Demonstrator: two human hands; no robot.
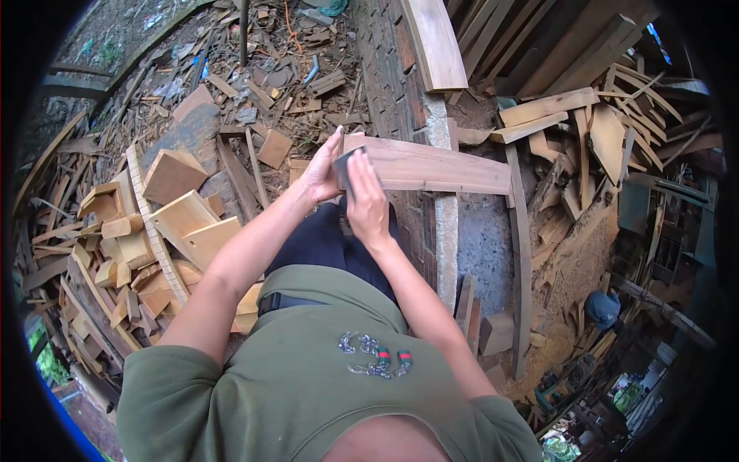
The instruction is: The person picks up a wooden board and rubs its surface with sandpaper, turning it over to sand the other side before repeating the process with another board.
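A long, slightly curved wooden board [439,165] stretches rightward from my lap across a low wall. My left hand [319,171] grips the board's near end, with its thumb up and part of its fingers hidden behind the wood. In my right hand [366,200] is a dark grey piece of sandpaper [345,171], pressed by the fingers against the same end of the board. The fingers of that hand are somewhat blurred. Both hands are close together above my dark trousers [312,239].
The low brick wall [446,246] runs beside my legs, with another plank [435,46] on it ahead. Wooden blocks and offcuts [177,177] pile up at left. Stacked timber scraps [608,138] lie at right, near a person in a grey cap [603,309].
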